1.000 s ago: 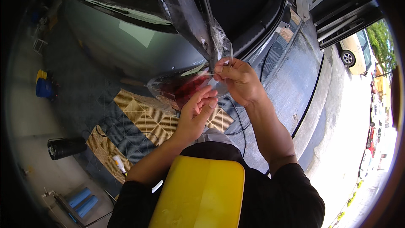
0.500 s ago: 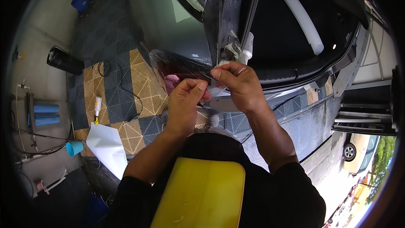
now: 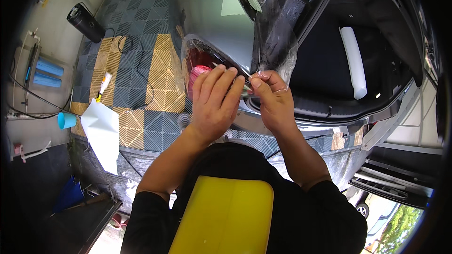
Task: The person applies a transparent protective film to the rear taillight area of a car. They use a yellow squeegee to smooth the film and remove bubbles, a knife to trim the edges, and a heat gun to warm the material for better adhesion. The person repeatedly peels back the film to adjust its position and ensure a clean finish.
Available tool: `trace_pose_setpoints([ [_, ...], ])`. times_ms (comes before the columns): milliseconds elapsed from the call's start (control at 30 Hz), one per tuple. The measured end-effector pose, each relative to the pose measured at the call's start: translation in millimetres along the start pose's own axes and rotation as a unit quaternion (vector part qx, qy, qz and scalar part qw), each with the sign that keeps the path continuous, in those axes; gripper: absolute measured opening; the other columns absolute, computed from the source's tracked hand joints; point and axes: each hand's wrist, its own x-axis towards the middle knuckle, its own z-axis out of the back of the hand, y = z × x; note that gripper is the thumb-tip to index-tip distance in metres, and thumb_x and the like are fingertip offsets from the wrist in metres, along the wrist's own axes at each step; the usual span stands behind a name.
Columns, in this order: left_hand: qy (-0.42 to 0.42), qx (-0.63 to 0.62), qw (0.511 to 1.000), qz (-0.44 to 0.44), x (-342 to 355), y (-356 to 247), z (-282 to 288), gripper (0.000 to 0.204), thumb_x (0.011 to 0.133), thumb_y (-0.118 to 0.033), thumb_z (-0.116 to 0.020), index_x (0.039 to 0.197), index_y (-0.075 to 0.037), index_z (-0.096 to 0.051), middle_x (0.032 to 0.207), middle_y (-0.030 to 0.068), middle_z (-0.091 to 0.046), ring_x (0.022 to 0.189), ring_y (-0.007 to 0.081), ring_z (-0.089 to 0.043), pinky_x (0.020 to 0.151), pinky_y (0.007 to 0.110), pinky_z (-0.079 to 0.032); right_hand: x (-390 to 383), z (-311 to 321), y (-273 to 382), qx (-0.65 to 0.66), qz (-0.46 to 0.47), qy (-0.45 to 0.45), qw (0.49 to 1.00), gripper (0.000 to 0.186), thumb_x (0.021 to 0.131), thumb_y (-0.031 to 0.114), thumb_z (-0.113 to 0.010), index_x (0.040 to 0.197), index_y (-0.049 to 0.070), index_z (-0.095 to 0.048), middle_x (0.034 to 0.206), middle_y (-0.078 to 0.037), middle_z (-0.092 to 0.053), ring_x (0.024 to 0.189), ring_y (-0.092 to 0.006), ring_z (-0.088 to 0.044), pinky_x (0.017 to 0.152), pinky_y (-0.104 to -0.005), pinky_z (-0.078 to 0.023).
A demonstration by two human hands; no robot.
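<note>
The rear corner of a grey-green car body [image 3: 212,14] is in front of me, beside an open trunk. Clear plastic film [image 3: 291,61] hangs wrinkled over this corner, spreading around the red tail light [image 3: 200,59]. My left hand [image 3: 215,106] lies with fingers stretched out over the film at the light's lower edge. Close beside it, my right hand [image 3: 274,103] pinches the film's edge between thumb and curled fingers. The film under my left palm is hidden.
A white roll [image 3: 353,63] lies in the dark trunk [image 3: 325,61]. Left on the tiled floor [image 3: 141,66] are a black canister [image 3: 86,22], a cable, a white-and-yellow bottle [image 3: 104,84], a white sheet [image 3: 100,129] and a light-blue cup [image 3: 67,121]. A yellow panel [image 3: 223,211] covers my front.
My left hand has gone from a pinch to fingers laid out flat near the tail light. My right hand still pinches film. The view has shifted, so the car appears lower and further right.
</note>
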Motion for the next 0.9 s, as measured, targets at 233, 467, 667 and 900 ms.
trace_pose_setpoints([
  [233,0.004,-0.085,0.995,-0.044,11,9,6,0.029,0.077,-0.007,-0.066,0.104,0.003,-0.070,0.112,0.0137,-0.069,0.107,0.0305,-0.066,0.097,0.045,-0.051,1,-11,11,-0.024,0.023,-0.024,0.999,0.011,0.098,0.009,-0.067,0.105,0.001,-0.064,0.096,-0.001,-0.065,0.090,-0.0065,-0.058,0.084,-0.0219,-0.047],
  [467,0.056,-0.084,0.992,-0.079,13,10,13,0.029,0.078,-0.009,-0.064,0.103,0.005,-0.069,0.112,0.0170,-0.068,0.108,0.0320,-0.066,0.094,0.043,-0.052,-2,4,-5,0.009,0.055,-0.020,0.998,0.010,0.099,0.007,-0.065,0.106,0.001,-0.064,0.097,-0.001,-0.065,0.091,-0.0062,-0.058,0.084,-0.0217,-0.047],
  [667,0.070,-0.080,0.990,-0.096,16,10,15,0.030,0.078,-0.008,-0.064,0.103,0.007,-0.069,0.112,0.0192,-0.067,0.109,0.0336,-0.066,0.092,0.042,-0.053,1,8,0,-0.014,0.017,0.001,1.000,0.010,0.098,0.007,-0.066,0.106,0.002,-0.063,0.097,-0.001,-0.065,0.091,-0.0064,-0.058,0.084,-0.0221,-0.047],
  [900,0.077,-0.129,0.983,-0.106,19,16,18,0.028,0.077,-0.008,-0.065,0.101,0.007,-0.068,0.113,0.0193,-0.067,0.109,0.0335,-0.066,0.092,0.044,-0.053,0,-14,5,0.027,0.052,-0.025,0.998,0.015,0.097,0.008,-0.068,0.109,0.000,-0.066,0.102,-0.004,-0.067,0.090,-0.0082,-0.059,0.084,-0.0235,-0.049],
])
